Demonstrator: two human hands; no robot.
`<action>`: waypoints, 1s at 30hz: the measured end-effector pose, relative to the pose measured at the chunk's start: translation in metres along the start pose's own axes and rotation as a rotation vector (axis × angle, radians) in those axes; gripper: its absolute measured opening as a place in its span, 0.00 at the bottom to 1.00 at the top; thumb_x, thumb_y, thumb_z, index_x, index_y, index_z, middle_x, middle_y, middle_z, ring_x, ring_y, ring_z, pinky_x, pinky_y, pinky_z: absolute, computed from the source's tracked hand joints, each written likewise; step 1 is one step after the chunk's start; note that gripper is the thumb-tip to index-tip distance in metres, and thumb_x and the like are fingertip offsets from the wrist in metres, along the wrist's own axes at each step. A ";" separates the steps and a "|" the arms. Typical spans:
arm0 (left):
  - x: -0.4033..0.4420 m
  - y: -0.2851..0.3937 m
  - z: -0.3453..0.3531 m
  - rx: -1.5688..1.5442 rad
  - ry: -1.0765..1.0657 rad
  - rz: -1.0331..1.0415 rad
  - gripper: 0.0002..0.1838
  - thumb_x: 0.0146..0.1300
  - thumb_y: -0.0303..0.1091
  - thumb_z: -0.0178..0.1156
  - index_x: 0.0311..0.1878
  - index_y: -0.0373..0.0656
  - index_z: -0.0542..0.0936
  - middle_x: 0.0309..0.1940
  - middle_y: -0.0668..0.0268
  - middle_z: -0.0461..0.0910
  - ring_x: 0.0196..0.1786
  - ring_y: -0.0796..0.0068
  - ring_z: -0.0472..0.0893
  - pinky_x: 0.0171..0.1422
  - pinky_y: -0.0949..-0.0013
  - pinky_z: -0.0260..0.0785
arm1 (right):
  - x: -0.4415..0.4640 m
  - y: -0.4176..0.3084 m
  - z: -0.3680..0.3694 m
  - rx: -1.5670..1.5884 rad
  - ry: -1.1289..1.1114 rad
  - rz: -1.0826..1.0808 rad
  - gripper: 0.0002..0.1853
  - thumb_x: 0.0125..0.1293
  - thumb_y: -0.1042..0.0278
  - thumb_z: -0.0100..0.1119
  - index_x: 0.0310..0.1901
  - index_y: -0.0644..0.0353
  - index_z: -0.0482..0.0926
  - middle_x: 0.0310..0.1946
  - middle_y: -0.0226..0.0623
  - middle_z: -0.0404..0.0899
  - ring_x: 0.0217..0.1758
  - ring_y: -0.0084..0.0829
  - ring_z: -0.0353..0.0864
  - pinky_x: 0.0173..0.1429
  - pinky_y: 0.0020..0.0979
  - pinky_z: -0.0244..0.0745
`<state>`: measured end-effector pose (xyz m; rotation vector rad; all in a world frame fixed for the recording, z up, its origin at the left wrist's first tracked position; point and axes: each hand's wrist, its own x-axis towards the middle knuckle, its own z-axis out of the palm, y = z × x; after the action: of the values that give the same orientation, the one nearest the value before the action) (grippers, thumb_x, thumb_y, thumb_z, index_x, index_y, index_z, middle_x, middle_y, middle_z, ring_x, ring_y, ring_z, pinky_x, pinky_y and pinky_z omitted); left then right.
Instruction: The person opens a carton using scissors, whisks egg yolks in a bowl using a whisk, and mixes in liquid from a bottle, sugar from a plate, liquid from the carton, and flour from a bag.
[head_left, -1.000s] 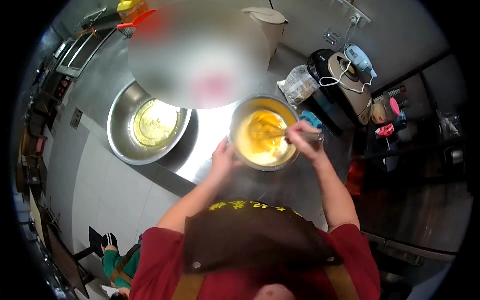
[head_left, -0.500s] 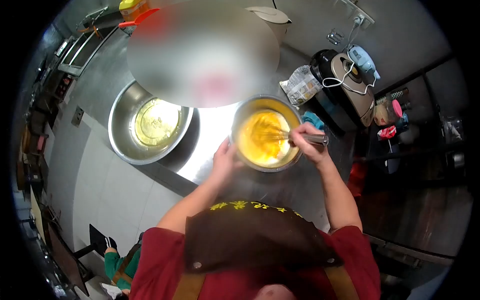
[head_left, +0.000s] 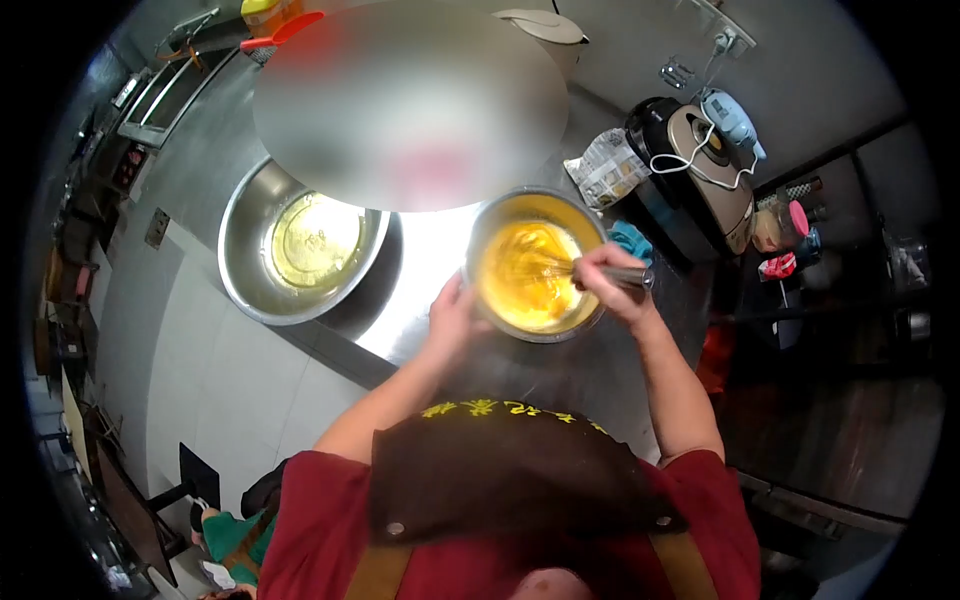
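My right hand (head_left: 612, 286) is closed around the metal handle of a whisk (head_left: 638, 278). Its wires dip into a yellow-orange, egg-like mixture (head_left: 530, 295), blurred by motion, with paler liquid at its edge. The mixture is in a metal mixing bowl (head_left: 540, 203) on the steel counter. At the bowl's near left side, my left hand (head_left: 456, 316) grips its outer wall, fingers partly hidden. To the left stands a larger metal bowl (head_left: 243, 235) containing clear, yellowish liquid (head_left: 318, 240).
A rice-cooker-like appliance (head_left: 715, 170) stands right, with a light-blue hand mixer (head_left: 730, 118) and its white cord on it. Nearby are a printed packet (head_left: 607, 168) and a blue cloth (head_left: 630, 242). A blurred oval hides the far counter. Another person in green (head_left: 232, 532) is lower left.
The whisk has shifted slightly within the bowl and the mixture has swirled, with less pale liquid showing. My left hand stays at the bowl. The person in green has moved slightly lower.
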<state>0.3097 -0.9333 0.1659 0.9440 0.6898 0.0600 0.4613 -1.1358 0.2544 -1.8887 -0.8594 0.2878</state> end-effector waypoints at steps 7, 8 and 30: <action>-0.009 0.006 0.007 -0.050 -0.017 0.012 0.23 0.73 0.34 0.48 0.70 0.48 0.63 0.47 0.66 0.76 0.41 0.78 0.81 0.33 0.75 0.78 | -0.001 -0.010 -0.009 0.069 0.061 0.181 0.05 0.61 0.68 0.61 0.32 0.59 0.76 0.27 0.31 0.80 0.30 0.23 0.79 0.36 0.27 0.75; -0.009 0.010 0.008 -0.030 -0.013 -0.001 0.23 0.73 0.33 0.48 0.70 0.48 0.63 0.46 0.66 0.76 0.40 0.78 0.81 0.33 0.76 0.78 | -0.003 -0.014 -0.007 -0.053 -0.003 0.085 0.06 0.60 0.68 0.61 0.31 0.59 0.76 0.27 0.30 0.80 0.30 0.23 0.79 0.36 0.27 0.75; -0.010 0.013 0.009 -0.022 0.013 -0.017 0.24 0.72 0.33 0.48 0.71 0.48 0.61 0.43 0.67 0.75 0.39 0.81 0.79 0.30 0.80 0.78 | 0.025 0.000 0.008 0.186 0.117 0.132 0.05 0.61 0.70 0.62 0.34 0.61 0.78 0.26 0.30 0.79 0.31 0.20 0.78 0.36 0.25 0.74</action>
<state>0.3098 -0.9358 0.1844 0.9175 0.7075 0.0583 0.4748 -1.1137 0.2546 -1.7719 -0.6086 0.3231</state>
